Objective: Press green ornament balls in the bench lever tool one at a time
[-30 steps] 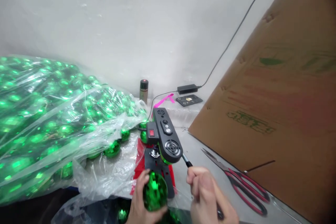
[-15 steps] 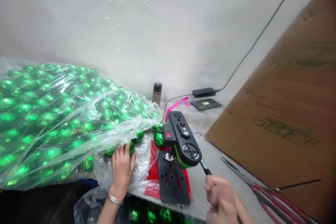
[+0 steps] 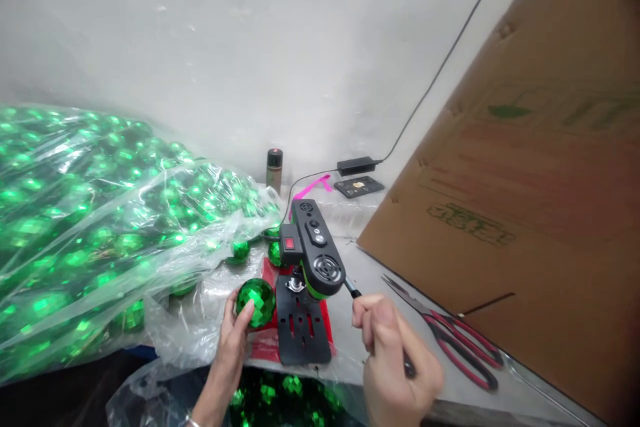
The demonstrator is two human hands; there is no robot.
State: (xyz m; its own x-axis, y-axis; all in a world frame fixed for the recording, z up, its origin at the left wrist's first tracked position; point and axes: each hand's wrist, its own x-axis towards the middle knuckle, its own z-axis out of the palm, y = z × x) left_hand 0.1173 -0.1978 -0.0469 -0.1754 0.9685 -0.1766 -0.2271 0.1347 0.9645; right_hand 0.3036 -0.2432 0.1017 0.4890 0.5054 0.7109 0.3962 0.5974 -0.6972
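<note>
My left hand (image 3: pixel 231 341) grips a shiny green faceted ball (image 3: pixel 256 302), held just left of the small black press machine (image 3: pixel 313 259). The machine stands on a black slotted base plate (image 3: pixel 302 329) over a red sheet. My right hand (image 3: pixel 393 360) is wrapped round the machine's black lever handle (image 3: pixel 353 291), which sticks out to the right of the machine's head. Both hands are closed on what they hold.
A big clear plastic bag of green balls (image 3: pixel 95 220) fills the left. More green balls lie in a bag (image 3: pixel 280 397) below the table edge. Red-handled scissors (image 3: pixel 450 337) lie at the right beside a leaning cardboard sheet (image 3: pixel 525 173). A small can (image 3: pixel 274 169) and a power adapter (image 3: pixel 356 165) sit by the wall.
My left hand, flat on the plastic bag half a second ago, has come back holding a green ball beside the machine. My right hand stays on the lever.
</note>
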